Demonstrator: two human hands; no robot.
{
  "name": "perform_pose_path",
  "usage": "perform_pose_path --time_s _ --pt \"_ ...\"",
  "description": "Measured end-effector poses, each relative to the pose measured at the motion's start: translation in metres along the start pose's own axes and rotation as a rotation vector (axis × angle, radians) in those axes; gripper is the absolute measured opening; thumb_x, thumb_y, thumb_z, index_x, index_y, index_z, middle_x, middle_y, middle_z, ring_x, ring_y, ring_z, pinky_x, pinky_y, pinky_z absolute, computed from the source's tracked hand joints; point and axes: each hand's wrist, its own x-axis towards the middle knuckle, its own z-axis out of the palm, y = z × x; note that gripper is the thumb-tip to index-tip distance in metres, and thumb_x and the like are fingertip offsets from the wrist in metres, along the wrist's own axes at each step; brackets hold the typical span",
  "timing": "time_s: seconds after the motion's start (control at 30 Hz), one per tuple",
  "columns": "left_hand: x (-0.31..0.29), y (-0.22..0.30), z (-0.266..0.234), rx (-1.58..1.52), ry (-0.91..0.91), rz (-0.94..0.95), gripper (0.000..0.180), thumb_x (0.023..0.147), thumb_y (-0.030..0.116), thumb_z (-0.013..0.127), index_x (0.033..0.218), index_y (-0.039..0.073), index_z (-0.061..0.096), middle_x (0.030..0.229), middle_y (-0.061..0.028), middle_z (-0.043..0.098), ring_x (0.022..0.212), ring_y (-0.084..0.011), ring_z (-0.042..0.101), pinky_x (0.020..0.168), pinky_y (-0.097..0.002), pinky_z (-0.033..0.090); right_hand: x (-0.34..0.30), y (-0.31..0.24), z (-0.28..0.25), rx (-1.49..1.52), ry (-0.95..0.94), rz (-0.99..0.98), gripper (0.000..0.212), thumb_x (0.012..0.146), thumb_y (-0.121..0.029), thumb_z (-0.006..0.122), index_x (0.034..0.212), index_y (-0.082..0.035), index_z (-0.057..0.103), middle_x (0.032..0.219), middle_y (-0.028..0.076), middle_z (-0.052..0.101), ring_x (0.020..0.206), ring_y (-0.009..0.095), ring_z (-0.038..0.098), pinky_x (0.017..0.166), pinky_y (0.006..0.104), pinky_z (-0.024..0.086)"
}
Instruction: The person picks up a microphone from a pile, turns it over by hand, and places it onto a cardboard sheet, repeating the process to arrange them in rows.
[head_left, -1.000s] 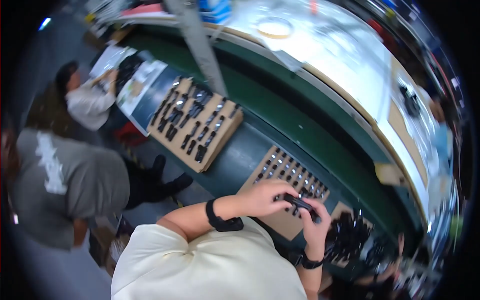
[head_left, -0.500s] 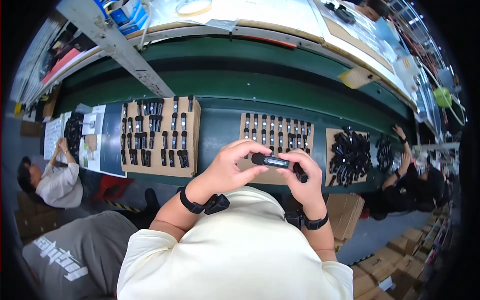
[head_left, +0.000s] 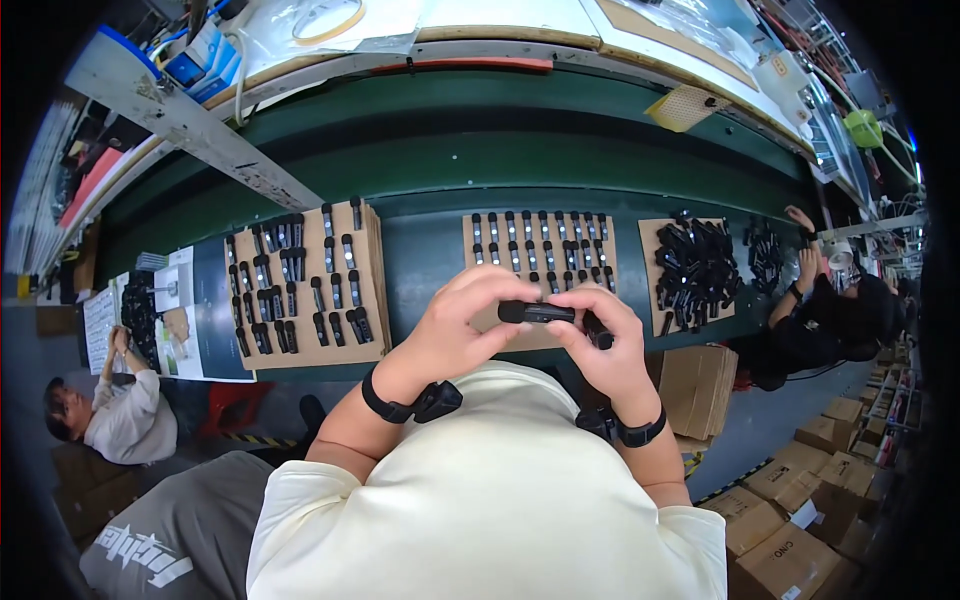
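Both of my hands hold one small black oblong part [head_left: 538, 312] level in front of my chest. My left hand [head_left: 462, 325] pinches its left end and my right hand [head_left: 600, 345] grips its right end. Each wrist wears a black band. Just beyond the hands lies a cardboard sheet [head_left: 540, 245] with rows of the same black parts laid side by side. Its near edge is hidden behind my fingers.
A second cardboard sheet [head_left: 305, 290] with several black parts lies to the left, and a heap of loose black parts [head_left: 695, 265] sits on cardboard to the right. A green conveyor [head_left: 450, 150] runs behind. Other people work at far left [head_left: 115, 415] and right [head_left: 835, 320]. Brown boxes [head_left: 790, 520] stack at lower right.
The view has swung so the bench now lies level across the frame. My hands stay closed on the black part, held a little closer to my chest.
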Motion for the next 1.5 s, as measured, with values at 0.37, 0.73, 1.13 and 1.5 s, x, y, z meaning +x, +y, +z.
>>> perform_pose_path --time_s 0.37,0.73,1.13,1.5 --pt "-0.036 -0.081 0.009 -0.649 0.086 -0.586 0.028 0.084 0.005 0.070 0.108 0.000 0.058 0.096 -0.0040 0.064 0.083 -0.0101 0.061 0.078 -0.0250 0.050 -0.003 0.068 0.001 -0.184 0.006 0.035 0.031 0.079 0.000 0.070 0.108 -0.006 0.060 0.094 0.005 0.057 0.077 0.015 0.055 0.061 0.0243 0.043" --pt "-0.116 -0.238 0.057 0.124 -0.184 -0.924 0.022 0.077 0.003 0.074 0.096 0.001 0.064 0.085 -0.0075 0.065 0.078 -0.0144 0.062 0.071 -0.0267 0.053 -0.069 0.137 -0.024 -0.439 0.048 0.400 0.021 0.086 -0.009 0.065 0.104 -0.005 0.056 0.095 0.010 0.059 0.088 0.025 0.062 0.070 0.0330 0.053" --pt "-0.130 -0.267 0.074 0.119 -0.145 -1.070 0.020 0.073 0.001 0.077 0.088 -0.001 0.065 0.080 -0.0078 0.067 0.072 -0.0145 0.064 0.065 -0.0269 0.054 -0.072 0.140 -0.037 -0.492 0.069 0.433 0.016 0.086 -0.003 0.063 0.100 -0.003 0.057 0.088 0.010 0.058 0.079 0.024 0.061 0.067 0.0305 0.050" --pt "-0.130 -0.272 0.082 0.127 -0.060 -1.090 0.026 0.069 0.009 0.081 0.086 -0.003 0.066 0.079 -0.0113 0.069 0.074 -0.0192 0.068 0.069 -0.0306 0.055 -0.076 0.142 -0.043 -0.480 0.062 0.424 0.014 0.085 -0.002 0.064 0.097 -0.002 0.057 0.088 0.012 0.058 0.078 0.025 0.060 0.068 0.0313 0.049"
